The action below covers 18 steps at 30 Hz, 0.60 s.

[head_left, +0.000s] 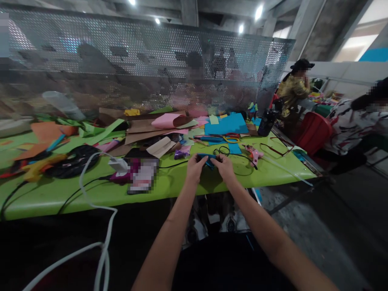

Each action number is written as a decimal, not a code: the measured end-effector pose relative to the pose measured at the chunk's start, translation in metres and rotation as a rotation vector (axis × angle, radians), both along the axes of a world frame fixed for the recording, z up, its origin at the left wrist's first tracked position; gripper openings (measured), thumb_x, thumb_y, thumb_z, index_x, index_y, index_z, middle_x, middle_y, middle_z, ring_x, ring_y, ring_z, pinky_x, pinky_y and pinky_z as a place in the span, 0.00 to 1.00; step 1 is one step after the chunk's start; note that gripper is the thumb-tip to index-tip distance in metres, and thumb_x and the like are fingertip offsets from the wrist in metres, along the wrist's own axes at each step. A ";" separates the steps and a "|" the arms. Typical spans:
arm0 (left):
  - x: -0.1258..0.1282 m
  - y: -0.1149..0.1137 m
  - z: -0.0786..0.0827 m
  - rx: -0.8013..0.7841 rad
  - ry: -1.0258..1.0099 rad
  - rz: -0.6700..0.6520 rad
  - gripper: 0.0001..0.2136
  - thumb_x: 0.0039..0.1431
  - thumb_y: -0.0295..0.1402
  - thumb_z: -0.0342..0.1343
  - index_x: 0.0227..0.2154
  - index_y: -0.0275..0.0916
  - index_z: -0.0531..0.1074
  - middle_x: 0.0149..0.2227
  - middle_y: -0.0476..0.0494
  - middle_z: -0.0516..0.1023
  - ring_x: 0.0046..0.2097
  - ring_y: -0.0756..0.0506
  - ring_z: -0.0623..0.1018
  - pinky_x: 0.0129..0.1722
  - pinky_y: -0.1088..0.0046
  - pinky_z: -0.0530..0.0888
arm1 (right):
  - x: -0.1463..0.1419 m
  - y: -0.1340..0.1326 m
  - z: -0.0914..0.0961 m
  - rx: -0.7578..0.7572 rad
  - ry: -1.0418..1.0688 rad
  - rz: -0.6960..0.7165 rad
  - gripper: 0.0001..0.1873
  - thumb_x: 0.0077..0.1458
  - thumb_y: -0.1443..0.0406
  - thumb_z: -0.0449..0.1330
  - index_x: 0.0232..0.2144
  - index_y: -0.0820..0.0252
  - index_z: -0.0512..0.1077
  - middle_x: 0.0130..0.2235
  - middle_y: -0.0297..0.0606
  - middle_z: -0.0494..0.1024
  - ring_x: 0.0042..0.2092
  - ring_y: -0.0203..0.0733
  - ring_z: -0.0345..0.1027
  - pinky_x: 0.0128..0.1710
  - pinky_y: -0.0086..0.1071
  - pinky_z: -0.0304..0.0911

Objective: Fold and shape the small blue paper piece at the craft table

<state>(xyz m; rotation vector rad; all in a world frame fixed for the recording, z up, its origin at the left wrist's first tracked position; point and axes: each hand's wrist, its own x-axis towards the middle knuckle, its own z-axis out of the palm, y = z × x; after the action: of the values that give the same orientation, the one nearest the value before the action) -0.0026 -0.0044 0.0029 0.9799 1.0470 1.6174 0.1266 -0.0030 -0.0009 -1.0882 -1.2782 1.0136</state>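
Between my two hands, just above the front edge of the green-covered table (169, 184), is a small folded blue piece (209, 161), which looks like paper or foam sheet. My left hand (196, 165) pinches its left side with thumb and fingers. On the other side, my right hand (222, 165) grips it the same way, both thumbs on top. Beyond the hands lie scissors with yellow handles (230, 139) and sheets of blue paper (227, 124). A small pink figure (254, 155) rests to the right of my right hand.
A phone (143, 174), a power strip with a white plug (119, 165) and a yellow glue gun (45, 165) lie leftward; cables hang over the edge. Eyeglasses (280, 149) and a dark bottle (266, 121) are at right. A perforated metal screen (136, 52) stands behind. Two people sit at right.
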 end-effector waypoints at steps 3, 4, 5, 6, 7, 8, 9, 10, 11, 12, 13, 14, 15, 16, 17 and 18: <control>0.000 0.000 0.000 -0.012 -0.014 -0.005 0.16 0.36 0.39 0.71 0.26 0.37 0.74 0.26 0.51 0.77 0.29 0.51 0.73 0.33 0.74 0.71 | 0.001 -0.003 0.003 -0.004 0.005 0.008 0.20 0.42 0.47 0.65 0.24 0.57 0.68 0.24 0.28 0.65 0.28 0.36 0.56 0.30 0.31 0.54; 0.000 0.001 0.000 -0.013 -0.017 -0.003 0.16 0.36 0.39 0.71 0.26 0.37 0.74 0.26 0.51 0.77 0.29 0.51 0.73 0.33 0.74 0.71 | 0.002 -0.003 0.003 -0.002 0.010 0.016 0.21 0.42 0.47 0.66 0.24 0.57 0.68 0.24 0.28 0.65 0.28 0.35 0.56 0.30 0.31 0.54; 0.000 0.001 0.000 -0.015 -0.018 0.001 0.16 0.35 0.39 0.71 0.26 0.37 0.74 0.26 0.51 0.76 0.29 0.51 0.73 0.32 0.74 0.70 | 0.002 -0.004 0.004 -0.001 0.016 0.023 0.21 0.42 0.47 0.66 0.24 0.57 0.68 0.24 0.28 0.65 0.28 0.35 0.55 0.30 0.31 0.54; 0.000 0.001 -0.001 -0.018 -0.017 0.003 0.16 0.35 0.39 0.71 0.26 0.37 0.74 0.26 0.51 0.76 0.29 0.51 0.72 0.32 0.75 0.70 | 0.002 -0.004 0.004 0.001 0.021 0.029 0.20 0.43 0.48 0.66 0.24 0.57 0.68 0.23 0.28 0.64 0.28 0.35 0.55 0.30 0.31 0.54; 0.000 0.001 -0.001 -0.020 -0.015 0.001 0.16 0.35 0.38 0.71 0.26 0.37 0.74 0.26 0.51 0.76 0.29 0.51 0.72 0.32 0.75 0.70 | 0.003 -0.004 0.004 0.002 0.025 0.033 0.20 0.43 0.48 0.66 0.24 0.57 0.68 0.24 0.28 0.65 0.28 0.35 0.56 0.30 0.31 0.54; 0.000 0.001 -0.001 -0.019 -0.014 -0.003 0.16 0.35 0.38 0.71 0.26 0.37 0.75 0.26 0.52 0.76 0.29 0.51 0.72 0.32 0.75 0.70 | 0.003 -0.004 0.004 0.003 0.031 0.032 0.20 0.42 0.48 0.66 0.24 0.57 0.68 0.24 0.28 0.65 0.28 0.35 0.56 0.30 0.31 0.54; 0.000 0.000 -0.002 -0.014 -0.015 -0.010 0.16 0.34 0.38 0.71 0.26 0.37 0.75 0.25 0.52 0.76 0.28 0.51 0.72 0.32 0.75 0.71 | 0.003 -0.004 0.004 0.006 0.039 0.030 0.20 0.42 0.49 0.66 0.24 0.57 0.68 0.24 0.28 0.66 0.28 0.35 0.56 0.30 0.31 0.54; 0.000 -0.001 -0.001 -0.004 -0.016 -0.016 0.16 0.34 0.38 0.71 0.26 0.37 0.74 0.25 0.52 0.75 0.28 0.51 0.72 0.32 0.75 0.71 | 0.003 -0.004 0.003 0.011 0.048 0.025 0.20 0.42 0.49 0.66 0.24 0.57 0.68 0.24 0.28 0.66 0.28 0.35 0.57 0.30 0.31 0.54; 0.000 -0.003 -0.001 0.008 -0.018 -0.020 0.16 0.34 0.38 0.71 0.26 0.38 0.74 0.25 0.52 0.75 0.28 0.52 0.72 0.32 0.75 0.71 | 0.004 -0.004 0.002 0.017 0.056 0.020 0.19 0.42 0.49 0.66 0.24 0.57 0.68 0.25 0.28 0.66 0.28 0.35 0.57 0.30 0.31 0.54; 0.000 -0.004 -0.001 0.017 -0.019 -0.022 0.16 0.35 0.38 0.71 0.26 0.38 0.74 0.25 0.53 0.75 0.28 0.52 0.72 0.32 0.76 0.70 | 0.004 -0.004 0.002 0.022 0.062 0.015 0.19 0.41 0.50 0.66 0.24 0.57 0.68 0.25 0.28 0.67 0.29 0.35 0.57 0.30 0.31 0.54; 0.001 -0.006 0.000 0.021 -0.021 -0.021 0.16 0.35 0.38 0.72 0.26 0.38 0.74 0.25 0.53 0.74 0.28 0.52 0.72 0.32 0.76 0.70 | 0.004 -0.004 0.001 0.025 0.069 0.010 0.18 0.41 0.50 0.66 0.25 0.57 0.69 0.25 0.28 0.67 0.29 0.35 0.57 0.30 0.31 0.55; 0.001 -0.007 0.001 0.021 -0.021 -0.021 0.16 0.36 0.38 0.72 0.26 0.37 0.74 0.25 0.53 0.74 0.28 0.52 0.72 0.31 0.76 0.70 | 0.004 -0.005 0.001 0.024 0.075 0.011 0.18 0.41 0.51 0.66 0.25 0.57 0.69 0.25 0.28 0.67 0.29 0.35 0.58 0.31 0.31 0.55; 0.001 -0.008 0.001 0.016 -0.022 -0.021 0.16 0.36 0.38 0.72 0.27 0.37 0.74 0.25 0.52 0.75 0.29 0.52 0.72 0.31 0.77 0.70 | 0.004 -0.006 0.001 0.018 0.080 0.013 0.18 0.41 0.51 0.66 0.25 0.57 0.69 0.25 0.28 0.68 0.29 0.35 0.58 0.31 0.31 0.56; 0.001 -0.009 0.002 0.011 -0.020 -0.019 0.16 0.37 0.38 0.71 0.27 0.37 0.74 0.26 0.52 0.75 0.29 0.52 0.72 0.31 0.77 0.70 | 0.004 -0.006 0.001 0.012 0.083 0.016 0.18 0.41 0.51 0.66 0.26 0.57 0.70 0.25 0.29 0.69 0.29 0.35 0.59 0.31 0.31 0.56; 0.001 -0.009 0.002 0.007 -0.017 -0.017 0.16 0.37 0.39 0.71 0.28 0.37 0.74 0.26 0.52 0.75 0.29 0.52 0.72 0.30 0.77 0.69 | 0.004 -0.007 0.001 0.007 0.087 0.019 0.18 0.41 0.51 0.66 0.26 0.57 0.70 0.25 0.29 0.69 0.29 0.35 0.59 0.32 0.31 0.57; 0.001 -0.009 0.002 0.008 -0.013 -0.014 0.16 0.38 0.39 0.71 0.28 0.37 0.74 0.26 0.52 0.74 0.29 0.52 0.72 0.30 0.77 0.69 | 0.004 -0.008 0.001 0.005 0.090 0.017 0.18 0.41 0.51 0.66 0.26 0.57 0.70 0.25 0.28 0.69 0.29 0.35 0.60 0.32 0.31 0.58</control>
<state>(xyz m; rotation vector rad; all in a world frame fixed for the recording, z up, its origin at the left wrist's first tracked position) -0.0017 -0.0136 0.0054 0.9789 1.0242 1.6155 0.1306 -0.0108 0.0003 -1.0176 -1.2185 1.0601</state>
